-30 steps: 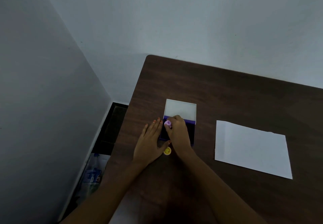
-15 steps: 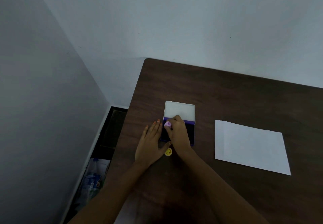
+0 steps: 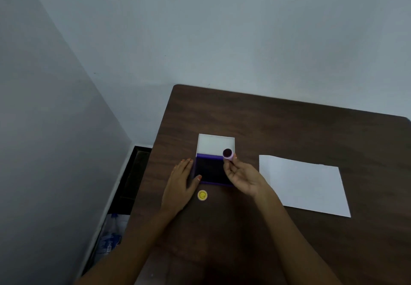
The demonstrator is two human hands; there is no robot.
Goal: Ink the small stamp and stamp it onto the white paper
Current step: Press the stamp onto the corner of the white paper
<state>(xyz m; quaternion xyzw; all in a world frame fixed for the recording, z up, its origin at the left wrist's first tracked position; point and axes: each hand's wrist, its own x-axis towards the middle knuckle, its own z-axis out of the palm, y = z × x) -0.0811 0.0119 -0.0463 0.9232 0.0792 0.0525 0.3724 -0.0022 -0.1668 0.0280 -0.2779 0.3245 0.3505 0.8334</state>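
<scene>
Dark table point(image 3: 289, 129): right hand point(image 3: 242, 177) fingers pinch small stamp point(image 3: 228, 154); left hand point(image 3: 181, 182) flat, steadying ink pad point(image 3: 210, 171).

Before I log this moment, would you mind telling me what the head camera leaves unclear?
- Stamp: its dark face is turned up, but the design is too small and dim to read.
- Ink pad: the right hand covers its near right corner.
- Paper: looks blank; faint marks would not show.
- Items on the floor left of the table: too dark to identify.
</scene>
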